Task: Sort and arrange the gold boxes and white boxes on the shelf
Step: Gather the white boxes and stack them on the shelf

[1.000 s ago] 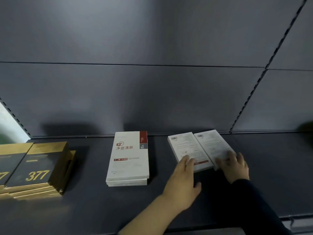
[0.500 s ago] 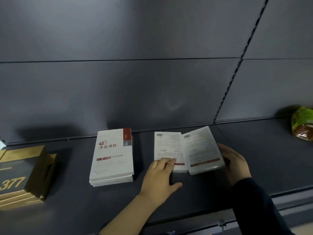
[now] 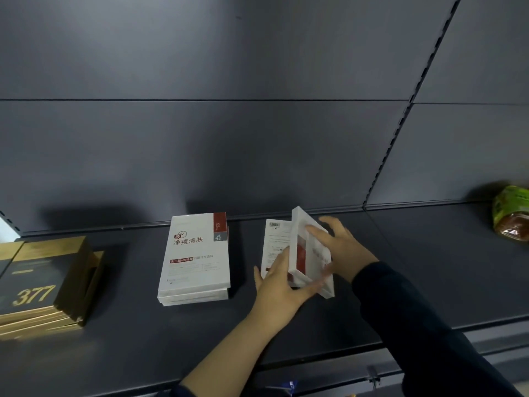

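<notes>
A stack of gold boxes [image 3: 43, 279] marked 377 lies at the left end of the dark shelf [image 3: 143, 339]. A stack of white boxes [image 3: 196, 259] lies face up in the middle. To its right a white box [image 3: 274, 242] lies back side up, and another white box [image 3: 307, 253] stands tilted on its long edge above it. My right hand [image 3: 340, 247] grips the tilted box from the right. My left hand [image 3: 282, 282] presses against its left face and lower edge.
A green and brown packet [image 3: 512, 216] lies at the far right of the shelf. The grey back panel [image 3: 257, 138] rises behind the boxes, with a slotted upright [image 3: 400, 121] right of centre. The shelf's front edge [image 3: 329, 359] runs below my arms.
The right-hand white box lay flat on the shelf; now my two hands have tipped it up onto its edge. The view has shifted to the right.
</notes>
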Motion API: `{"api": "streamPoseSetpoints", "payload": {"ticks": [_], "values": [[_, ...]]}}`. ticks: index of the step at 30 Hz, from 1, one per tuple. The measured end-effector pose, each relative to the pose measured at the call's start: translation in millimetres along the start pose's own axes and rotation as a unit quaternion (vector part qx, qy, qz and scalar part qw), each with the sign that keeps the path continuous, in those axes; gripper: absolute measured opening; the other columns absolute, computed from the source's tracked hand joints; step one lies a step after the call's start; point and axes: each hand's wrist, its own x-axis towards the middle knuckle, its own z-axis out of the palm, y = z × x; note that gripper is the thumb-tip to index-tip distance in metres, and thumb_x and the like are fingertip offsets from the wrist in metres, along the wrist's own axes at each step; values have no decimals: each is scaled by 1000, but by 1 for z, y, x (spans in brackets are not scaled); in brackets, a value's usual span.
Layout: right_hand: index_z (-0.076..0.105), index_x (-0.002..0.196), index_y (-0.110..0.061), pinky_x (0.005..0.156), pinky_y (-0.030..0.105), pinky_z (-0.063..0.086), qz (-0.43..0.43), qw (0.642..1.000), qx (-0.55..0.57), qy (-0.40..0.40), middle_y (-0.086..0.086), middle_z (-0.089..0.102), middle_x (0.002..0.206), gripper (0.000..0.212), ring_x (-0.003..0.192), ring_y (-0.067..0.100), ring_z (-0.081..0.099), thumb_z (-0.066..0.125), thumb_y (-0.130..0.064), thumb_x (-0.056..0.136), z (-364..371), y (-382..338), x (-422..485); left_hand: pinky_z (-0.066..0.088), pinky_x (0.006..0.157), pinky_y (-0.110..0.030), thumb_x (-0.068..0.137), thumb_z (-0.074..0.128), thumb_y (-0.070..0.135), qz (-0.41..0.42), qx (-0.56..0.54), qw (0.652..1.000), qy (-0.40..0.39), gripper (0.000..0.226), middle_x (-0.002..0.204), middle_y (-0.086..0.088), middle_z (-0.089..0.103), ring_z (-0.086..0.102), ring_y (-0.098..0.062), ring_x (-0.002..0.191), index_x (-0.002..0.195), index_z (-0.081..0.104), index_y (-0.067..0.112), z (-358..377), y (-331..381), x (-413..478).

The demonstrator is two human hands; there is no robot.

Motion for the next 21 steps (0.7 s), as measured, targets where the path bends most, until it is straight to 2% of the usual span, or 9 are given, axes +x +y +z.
{"api": "streamPoseSetpoints", "payload": {"ticks": [2, 4, 7, 8, 10, 12, 14, 17, 21], "values": [[4, 153, -33, 116, 43, 30, 18, 998, 55, 10, -3, -3, 158, 123, 146, 26, 8, 87, -32, 63, 5, -5, -3, -12, 120, -43, 83, 66, 48, -10, 3, 999, 52, 63, 134, 17, 54, 37, 1, 129, 139, 40, 34, -3, 8, 3], [-2, 153, -33, 120, 49, 16, 4, 999, 1, 43, 1, -4, 160, 132, 148, 26, -1, 87, -45, 56, 8, -9, -7, 9, 123, -44, 87, 65, 33, 5, 23, 997, 70, 45, 125, 12, 63, 47, -5, 125, 130, 54, 28, -7, 13, 7], [38, 143, -31, 120, 50, 0, -7, 993, -55, 107, -3, 20, 157, 112, 149, 24, 2, 83, -60, 44, -4, -11, -14, 47, 103, -41, 85, 67, 25, 4, -82, 994, 71, 27, 106, 10, 74, 66, -10, 104, 112, 68, 30, -19, 25, 4], [53, 127, -29, 120, 50, 3, -9, 993, -34, 116, -5, 39, 146, 93, 146, 21, 19, 81, -61, 45, -11, -10, -16, 55, 92, -42, 84, 70, 23, 0, -131, 988, 79, 23, 100, 7, 75, 70, -11, 95, 106, 68, 30, -25, 28, 3], [62, 92, -24, 111, 48, 32, 3, 989, 93, 114, -10, 68, 103, 48, 110, 15, 58, 83, -49, 57, -23, -8, -21, 61, 78, -40, 82, 74, 24, 17, -194, 975, 102, 22, 96, 0, 76, 73, -15, 88, 102, 68, 31, -38, 33, 0], [62, 78, -18, 84, 45, 53, 27, 967, 240, 86, -5, 71, 79, 27, 81, 16, 66, 83, -33, 67, -29, -9, -26, 59, 73, -29, 78, 77, 27, 32, -248, 960, 127, 25, 101, -3, 75, 72, -16, 91, 100, 66, 31, -51, 36, -4], [65, 78, -14, 72, 39, 54, 34, 938, 333, 91, 0, 74, 79, 17, 76, 18, 69, 77, -26, 76, -27, -13, -29, 57, 75, -24, 79, 77, 21, 6, -328, 933, 150, 33, 107, -2, 74, 72, -11, 94, 107, 60, 25, -60, 34, -7], [68, 90, -9, 72, 30, 54, 62, 891, 437, 111, 2, 76, 85, 15, 81, 20, 71, 66, -24, 89, -17, -29, -28, 55, 93, -39, 83, 73, 14, -61, -342, 931, 113, 47, 109, 2, 74, 71, -13, 100, 122, 49, 22, -69, 28, -12], [68, 106, -2, 89, 53, 54, 82, 771, 627, 78, 16, 72, 110, 30, 101, 36, 69, 54, -27, 96, 5, -60, -19, 58, 75, -22, 87, 69, 13, -83, -302, 949, 42, 36, 106, 10, 75, 71, -4, 93, 114, 55, 33, -74, 25, -23]]}}
